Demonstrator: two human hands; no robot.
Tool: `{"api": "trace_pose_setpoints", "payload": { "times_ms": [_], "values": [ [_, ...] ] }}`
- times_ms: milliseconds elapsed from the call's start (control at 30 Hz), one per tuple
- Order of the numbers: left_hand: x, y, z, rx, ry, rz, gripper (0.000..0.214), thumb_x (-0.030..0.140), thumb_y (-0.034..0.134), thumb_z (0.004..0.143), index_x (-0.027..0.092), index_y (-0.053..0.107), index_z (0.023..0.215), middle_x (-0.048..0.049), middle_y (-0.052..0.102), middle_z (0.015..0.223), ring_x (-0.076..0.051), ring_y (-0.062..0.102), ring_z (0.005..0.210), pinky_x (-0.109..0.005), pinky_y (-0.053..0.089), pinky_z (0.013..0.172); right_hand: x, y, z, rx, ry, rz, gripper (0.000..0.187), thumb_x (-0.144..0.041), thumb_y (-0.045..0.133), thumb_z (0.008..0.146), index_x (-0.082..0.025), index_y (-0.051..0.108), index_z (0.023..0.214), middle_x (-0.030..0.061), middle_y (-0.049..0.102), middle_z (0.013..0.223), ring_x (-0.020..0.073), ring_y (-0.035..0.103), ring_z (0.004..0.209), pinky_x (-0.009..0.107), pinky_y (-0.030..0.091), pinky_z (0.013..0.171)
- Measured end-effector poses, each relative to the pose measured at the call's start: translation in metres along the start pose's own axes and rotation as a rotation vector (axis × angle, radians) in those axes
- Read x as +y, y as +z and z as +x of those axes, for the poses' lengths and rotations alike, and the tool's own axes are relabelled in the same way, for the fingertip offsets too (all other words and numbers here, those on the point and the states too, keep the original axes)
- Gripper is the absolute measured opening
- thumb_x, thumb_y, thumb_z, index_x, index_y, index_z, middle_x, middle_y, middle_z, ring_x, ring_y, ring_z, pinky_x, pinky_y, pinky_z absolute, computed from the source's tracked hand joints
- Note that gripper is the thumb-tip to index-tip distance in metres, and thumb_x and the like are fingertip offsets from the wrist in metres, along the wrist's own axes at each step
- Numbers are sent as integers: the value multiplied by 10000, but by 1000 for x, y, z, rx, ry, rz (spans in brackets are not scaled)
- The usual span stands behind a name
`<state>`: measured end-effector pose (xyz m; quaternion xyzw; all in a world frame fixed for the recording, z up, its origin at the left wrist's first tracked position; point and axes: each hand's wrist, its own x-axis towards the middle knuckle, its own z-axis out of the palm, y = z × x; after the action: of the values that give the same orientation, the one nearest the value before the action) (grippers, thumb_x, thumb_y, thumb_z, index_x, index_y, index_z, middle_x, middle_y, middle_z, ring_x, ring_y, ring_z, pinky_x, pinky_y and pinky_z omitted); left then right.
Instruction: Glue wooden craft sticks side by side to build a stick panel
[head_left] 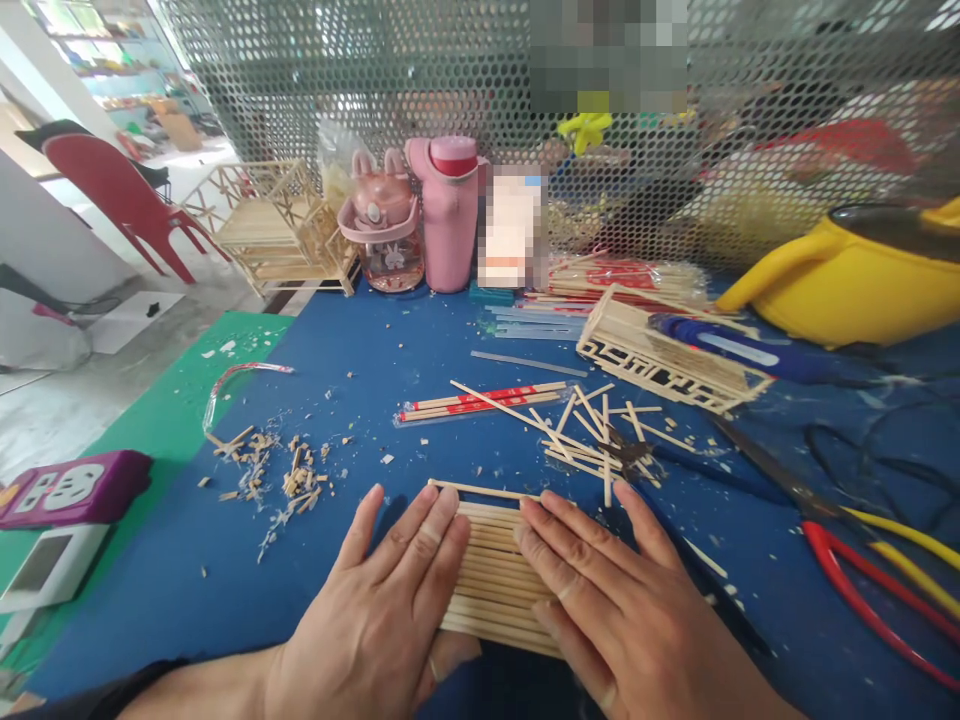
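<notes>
Three long fingers of the left hand (382, 590) lie close together, little finger splayed out, thumb tucked at the row's near corner; the right hand (619, 585) pretty much mirrors it, no pinch that I can make out. Between them, near the front of the blue tabletop (360, 345), is a row of sticks (499, 570) laid side by side. One more stick (484, 490) sits at the far edge with a slim gap, fingertips at both its ends.

My read: this is the squaring-up step, and the next move calls for even pressure from both sides so the loose one goes in straight without the rest popping up. Can't tell if anything's glued.

Just beyond, there's a messy heap of loose sticks (555, 455) with cutters (634, 455) lying in it, offcuts (304, 475) to the left and scissors (832, 550) over on the right.

For the label nerds: the wrapped chopsticks (484, 402) have red sleeves with pale marks, too small for me to read. Same story with the bagged bundle (637, 280) farther back. The blue glue gun (735, 345) has a pale strip, nothing legible. The rabbit-eared jar (394, 258) shows a white rabbit print, I see no brand on the pink bottle (451, 235), and the pack (514, 225) beside it is pixelated out.
</notes>
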<state>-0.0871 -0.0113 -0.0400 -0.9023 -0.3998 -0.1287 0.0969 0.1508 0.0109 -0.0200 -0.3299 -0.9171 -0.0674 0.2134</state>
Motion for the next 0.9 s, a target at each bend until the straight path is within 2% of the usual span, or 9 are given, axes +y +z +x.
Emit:
{"api": "trace_pose_setpoints", "payload": {
  "times_ms": [100, 200, 300, 400, 500, 600, 733, 900],
  "values": [
    [2, -6, 1, 3, -29, 17, 516, 406, 465, 903, 110, 486, 1325, -137, 454, 1436, -276, 336, 1364, -496, 22, 1148, 8, -11, -3, -31, 29, 35, 455, -162, 526, 870, -150, 493, 1324, 121, 612, 1289, 251, 545, 1213, 547, 221, 1119],
    [5, -18, 11, 22, -46, 23, 603, 543, 479, 864, 102, 533, 1272, -186, 360, 1483, -335, 281, 1382, -535, 48, 1127, 21, -27, -11, 82, 209, 72, 487, -149, 488, 891, -148, 411, 1372, 147, 529, 1374, 237, 461, 1291, 502, 279, 1109],
    [15, -23, 31, 51, 108, 22, 740, 633, 459, 840, 92, 460, 1345, -186, 367, 1479, -339, 321, 1358, -525, 40, 1118, 33, -34, -19, 235, 404, 118, 388, -137, 479, 898, -170, 499, 1284, 134, 609, 1270, 218, 545, 1201, 415, 423, 1020],
    [31, -16, 50, 42, 173, 8, 797, 685, 367, 848, 96, 422, 1380, -144, 425, 1451, -301, 364, 1337, -475, 61, 1118, 35, -28, -26, 190, 492, 212, 259, -133, 492, 893, -212, 644, 1088, 55, 728, 982, 172, 677, 934, 308, 535, 837],
    [43, -2, 58, 31, 111, 37, 767, 674, 323, 872, 83, 491, 1331, -145, 476, 1409, -298, 407, 1312, -453, 160, 1082, 29, -20, -30, 94, 511, 308, 248, -123, 511, 875, -238, 697, 992, 9, 748, 831, 144, 701, 774, 260, 555, 720],
    [47, 6, 59, 27, 98, 64, 696, 620, 313, 909, 83, 543, 1289, -146, 517, 1371, -292, 471, 1265, -439, 236, 1039, 21, -14, -33, 99, 504, 350, 273, -129, 516, 874, -236, 684, 1062, 16, 759, 862, 150, 708, 783, 269, 558, 723],
    [47, 8, 59, 35, 108, 71, 711, 621, 270, 919, 76, 563, 1269, -146, 537, 1349, -279, 507, 1234, -426, 279, 1014, 15, -10, -35, 71, 479, 389, 292, -129, 498, 896, -227, 660, 1118, 17, 764, 869, 151, 713, 768, 275, 560, 719],
    [46, 8, 61, 37, 105, 62, 704, 610, 244, 931, 81, 568, 1263, -137, 543, 1343, -271, 522, 1226, -419, 305, 1005, 16, -14, -33, 89, 515, 403, 231, -151, 510, 895, -235, 660, 1050, 4, 755, 891, 135, 703, 792, 246, 537, 739]
  ]
}}
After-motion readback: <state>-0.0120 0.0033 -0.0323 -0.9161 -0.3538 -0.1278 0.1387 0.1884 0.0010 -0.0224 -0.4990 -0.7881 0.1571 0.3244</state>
